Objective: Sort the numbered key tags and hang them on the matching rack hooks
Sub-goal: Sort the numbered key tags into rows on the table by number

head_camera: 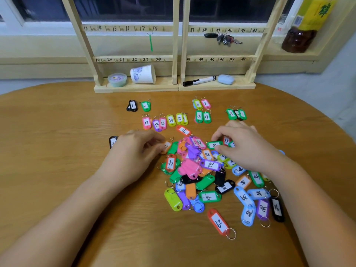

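Working the pile of key tags, which sits mid-table, both hands in.

- Left hand: at the pile's left edge, fingers curled, thumb and fingertips pinching an orange tag that lies on that edge.
- Right hand: over the pile's right side, fingers curled, thumb and index gripping a green tag at the pile's far right corner.
- Black tag: left of the pile, partly hidden behind the left hand, number unreadable.
- Sorted tags: laid out flat just beyond the pile, numbers up. The nearer row has tag 12, two 13s, 14, 15, 16 and tag 17. The farther row has tag 1, 2, 6 and 7. A green cluster sits beyond the pile to the right.
- Tag 29: lies alone on the pile's near side.
- Rack: stands upright well beyond the pile at the table's far edge, rails numbered by hand. One slim green tag hangs by the 18 mark. A bunch of keys hangs around 39–40.
- Rack base: tipped paper cup and marker.
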Motion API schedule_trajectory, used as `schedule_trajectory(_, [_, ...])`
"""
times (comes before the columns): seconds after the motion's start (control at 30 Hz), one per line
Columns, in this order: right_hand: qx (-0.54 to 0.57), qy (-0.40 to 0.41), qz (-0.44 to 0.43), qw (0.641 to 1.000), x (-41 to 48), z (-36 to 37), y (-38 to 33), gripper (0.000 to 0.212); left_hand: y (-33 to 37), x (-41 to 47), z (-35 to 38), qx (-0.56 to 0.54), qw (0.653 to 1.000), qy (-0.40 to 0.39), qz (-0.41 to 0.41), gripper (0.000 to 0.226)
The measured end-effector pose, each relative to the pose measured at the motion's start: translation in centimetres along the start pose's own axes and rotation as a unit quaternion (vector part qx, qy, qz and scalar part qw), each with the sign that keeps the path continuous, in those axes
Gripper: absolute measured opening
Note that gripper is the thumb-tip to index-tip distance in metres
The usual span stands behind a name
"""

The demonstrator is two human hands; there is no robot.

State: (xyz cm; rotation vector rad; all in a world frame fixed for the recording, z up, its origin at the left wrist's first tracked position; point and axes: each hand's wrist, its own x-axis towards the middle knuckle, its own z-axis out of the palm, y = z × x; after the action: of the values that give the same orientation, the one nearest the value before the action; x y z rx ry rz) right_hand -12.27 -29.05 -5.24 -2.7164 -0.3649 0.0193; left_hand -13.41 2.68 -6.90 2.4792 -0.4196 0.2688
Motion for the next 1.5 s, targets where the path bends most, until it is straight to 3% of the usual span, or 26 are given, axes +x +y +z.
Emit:
schedule_trajectory(0.2, [0.015, 0.019, 0.005, 1.0, -0.5, -0.8, 1.0, 0.023, -0.7, 0.2, -1.4, 0.023, 1.0, 0.006, -0.013, 0.017])
schedule_trajectory(0.43, [0.069, 0.072, -0.061, 0.993, -0.3, 0.3, -2.5, 0.017, -1.4, -0.4, -2.8, 0.063, 0.994, -0.082, 0.024, 0.021])
schedule_trajectory(0.6, [0.046, 0.047, -0.097, 0.993, 1.3, 1.9, -6.7, 0.023, -1.4, -0.3, -3.1, 0.071, 0.993, -0.099, 0.005, 0.023])
schedule_trajectory(0.8, [-0.025, 0.005, -0.072, 0.997, 4.2, 3.2, -9.8, 0.037, -1.7, -0.2, -4.0, 0.038, 0.99, -0.134, 0.001, 0.032])
schedule_trajectory(1.03, [-0.039, -0.031, -0.042, 0.998, 5.3, 3.8, -10.7, 0.038, -2.6, 0.1, -5.1, 0.015, 0.995, -0.102, -0.014, 0.026])
schedule_trajectory(1.23, [0.085, -0.032, -0.045, 0.995, 5.1, 3.0, -10.4, 0.025, -3.8, 0.1, -7.8, 0.032, 0.991, -0.115, -0.056, 0.024])
schedule_trajectory(1.37, [0.233, -0.045, -0.04, 0.971, 4.7, 2.5, -9.6, 0.016, -4.5, -0.6, -9.1, 0.018, 0.986, -0.15, -0.076, 0.019])
schedule_trajectory(1.5, [0.282, -0.042, -0.051, 0.957, 4.3, 2.2, -8.8, 0.015, -4.4, -1.0, -8.6, 0.02, 0.983, -0.164, -0.083, 0.021])
